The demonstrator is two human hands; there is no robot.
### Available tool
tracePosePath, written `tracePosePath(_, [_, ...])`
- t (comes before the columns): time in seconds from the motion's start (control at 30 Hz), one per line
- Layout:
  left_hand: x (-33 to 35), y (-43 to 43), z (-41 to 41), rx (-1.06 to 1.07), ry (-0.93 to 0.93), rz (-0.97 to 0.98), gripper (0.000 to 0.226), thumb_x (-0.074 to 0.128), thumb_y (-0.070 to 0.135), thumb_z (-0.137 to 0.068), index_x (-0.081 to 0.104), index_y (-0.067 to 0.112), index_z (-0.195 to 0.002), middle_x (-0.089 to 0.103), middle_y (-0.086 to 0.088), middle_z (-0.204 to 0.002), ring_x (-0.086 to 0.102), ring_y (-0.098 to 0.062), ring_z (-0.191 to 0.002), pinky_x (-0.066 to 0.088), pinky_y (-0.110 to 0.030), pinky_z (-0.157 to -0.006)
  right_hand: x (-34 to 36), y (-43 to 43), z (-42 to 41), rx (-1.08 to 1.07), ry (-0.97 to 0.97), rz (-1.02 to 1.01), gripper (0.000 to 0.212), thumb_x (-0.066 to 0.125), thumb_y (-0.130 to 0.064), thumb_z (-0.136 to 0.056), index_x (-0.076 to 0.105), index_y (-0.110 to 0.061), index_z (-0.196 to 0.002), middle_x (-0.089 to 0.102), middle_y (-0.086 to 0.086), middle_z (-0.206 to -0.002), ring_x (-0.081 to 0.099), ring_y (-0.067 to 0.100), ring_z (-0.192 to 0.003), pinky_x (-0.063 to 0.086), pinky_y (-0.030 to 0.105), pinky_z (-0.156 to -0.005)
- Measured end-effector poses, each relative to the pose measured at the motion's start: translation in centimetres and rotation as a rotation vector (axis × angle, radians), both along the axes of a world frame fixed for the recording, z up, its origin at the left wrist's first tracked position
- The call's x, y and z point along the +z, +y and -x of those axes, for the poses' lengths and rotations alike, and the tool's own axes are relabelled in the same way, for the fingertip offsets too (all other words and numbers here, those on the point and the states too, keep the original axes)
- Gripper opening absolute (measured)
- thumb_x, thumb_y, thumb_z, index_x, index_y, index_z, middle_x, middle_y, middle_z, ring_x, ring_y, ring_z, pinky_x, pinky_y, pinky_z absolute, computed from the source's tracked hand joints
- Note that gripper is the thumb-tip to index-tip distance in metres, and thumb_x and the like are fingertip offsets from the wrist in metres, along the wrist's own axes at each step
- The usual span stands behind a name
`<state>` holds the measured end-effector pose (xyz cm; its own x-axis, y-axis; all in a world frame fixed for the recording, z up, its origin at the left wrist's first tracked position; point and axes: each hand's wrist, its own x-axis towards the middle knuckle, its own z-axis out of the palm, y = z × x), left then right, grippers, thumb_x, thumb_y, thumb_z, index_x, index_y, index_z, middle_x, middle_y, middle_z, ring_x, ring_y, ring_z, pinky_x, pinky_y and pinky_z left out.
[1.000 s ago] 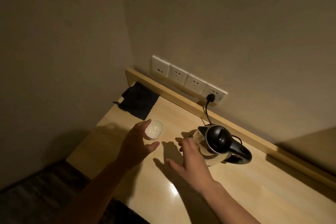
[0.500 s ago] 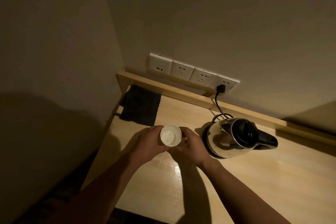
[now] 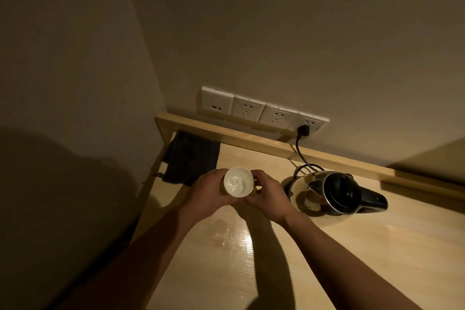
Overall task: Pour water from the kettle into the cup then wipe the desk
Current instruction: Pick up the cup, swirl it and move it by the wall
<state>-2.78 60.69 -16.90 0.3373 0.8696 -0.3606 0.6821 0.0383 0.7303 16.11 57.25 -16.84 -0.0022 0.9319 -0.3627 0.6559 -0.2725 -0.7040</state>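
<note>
Two walls meet in a corner at upper left; the desk [image 3: 352,259] is pushed into it. A raised wooden lip [image 3: 251,142] runs along the desk's back edge against the rear wall. The left edge of the desk runs just beside the side wall. The right and near parts of the top lie bare in pale wood, the widest free room being to the right of and below the kettle.

Row of four wall sockets [image 3: 261,112] sits above the lip; a black plug [image 3: 303,130] fills the rightmost, its cord [image 3: 300,153] dropping over the lip to the kettle.

Kettle [image 3: 329,195]: steel body, black lid and handle, upright on the desk, handle pointing right, near the right hand but apart from it.

Dark cloth [image 3: 192,157] lies flat in the back-left corner, touching the lip.

Both forearms reach in from the lower edge and converge. Left hand [image 3: 210,196] and right hand [image 3: 268,197] cup the white cup [image 3: 237,182] between them, fingers wrapped on opposite sides, mouth facing up. Liquid glints inside. Whether the cup rests on the desk or is lifted, cannot tell.

Wet patch [image 3: 226,230] shines on the desk just below the hands.
</note>
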Motion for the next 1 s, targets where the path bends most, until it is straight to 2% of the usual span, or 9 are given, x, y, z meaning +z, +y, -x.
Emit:
tracePosePath(0.1, [0.0, 2.4, -0.1, -0.001, -0.041, -0.007, 0.065, 0.089, 0.024, -0.079, 0.061, 0.021, -0.138, 0.066, -0.001, -0.134, 0.061, -0.018, -0.124, 0.047, -0.028, -0.097, -0.1, 2.3, -0.1, -0.005, -0.011, -0.011, 0.067, 0.086, -0.032, -0.083, 0.053, -0.017, -0.14, 0.064, 0.002, -0.137, 0.061, 0.019, -0.119, 0.052, 0.03, -0.095])
tracePosePath(0.2, [-0.2, 4.8, -0.4, 0.019, -0.052, -0.01, 0.066, 0.09, 0.023, -0.079, 0.061, 0.021, -0.138, 0.067, -0.002, -0.135, 0.061, -0.021, -0.125, 0.053, -0.041, -0.105, -0.3, 4.7, -0.1, -0.003, -0.048, -0.031, 0.069, 0.087, -0.03, -0.082, 0.053, -0.015, -0.14, 0.064, 0.005, -0.138, 0.062, 0.022, -0.119, 0.055, 0.035, -0.095])
tracePosePath(0.33, [-0.7, 7.3, -0.5, 0.025, -0.061, -0.034, 0.067, 0.09, 0.02, -0.078, 0.061, 0.021, -0.139, 0.068, -0.004, -0.136, 0.061, -0.023, -0.127, 0.052, -0.047, -0.108, -0.8, 7.3, 0.2, -0.027, -0.053, -0.045, 0.07, 0.088, -0.024, -0.081, 0.053, -0.012, -0.141, 0.065, 0.009, -0.139, 0.063, 0.026, -0.12, 0.056, 0.04, -0.096])
tracePosePath(0.6, [-2.2, 9.4, -0.4, 0.031, -0.087, -0.027, 0.066, 0.089, 0.018, -0.08, 0.061, 0.021, -0.14, 0.067, -0.003, -0.137, 0.06, -0.024, -0.13, 0.05, -0.049, -0.111, -2.2, 9.2, 0.5, -0.072, -0.047, -0.028, 0.071, 0.089, -0.022, -0.081, 0.053, -0.012, -0.141, 0.064, 0.007, -0.139, 0.06, 0.018, -0.116, 0.05, 0.03, -0.09])
tracePosePath(0.8, [-3.0, 9.6, -0.6, 0.05, -0.107, -0.029, 0.064, 0.088, 0.017, -0.081, 0.061, 0.02, -0.139, 0.067, -0.004, -0.137, 0.06, -0.023, -0.129, 0.049, -0.042, -0.107, -2.9, 9.3, 0.6, -0.106, -0.029, -0.022, 0.072, 0.089, -0.023, -0.081, 0.053, -0.013, -0.141, 0.063, 0.007, -0.14, 0.056, 0.013, -0.113, 0.048, 0.029, -0.09])
tracePosePath(0.9, [-3.3, 9.4, -0.4, 0.045, -0.121, -0.023, 0.064, 0.089, 0.019, -0.081, 0.062, 0.02, -0.139, 0.068, -0.003, -0.136, 0.061, -0.023, -0.128, 0.051, -0.044, -0.109, -3.0, 8.9, 0.6, -0.116, -0.008, -0.016, 0.074, 0.088, -0.023, -0.081, 0.05, -0.015, -0.145, 0.061, 0.006, -0.143, 0.055, 0.01, -0.113, 0.046, 0.022, -0.084])
tracePosePath(1.0, [-3.4, 8.9, 0.5, 0.047, -0.095, -0.025, 0.064, 0.088, 0.018, -0.082, 0.06, 0.018, -0.139, 0.066, -0.005, -0.138, 0.059, -0.024, -0.13, 0.05, -0.044, -0.11, -2.9, 7.4, 0.8, -0.147, 0.035, 0.0, 0.079, 0.086, -0.02, -0.084, 0.044, -0.017, -0.151, 0.057, 0.005, -0.148, 0.058, 0.016, -0.122, 0.049, 0.028, -0.09])
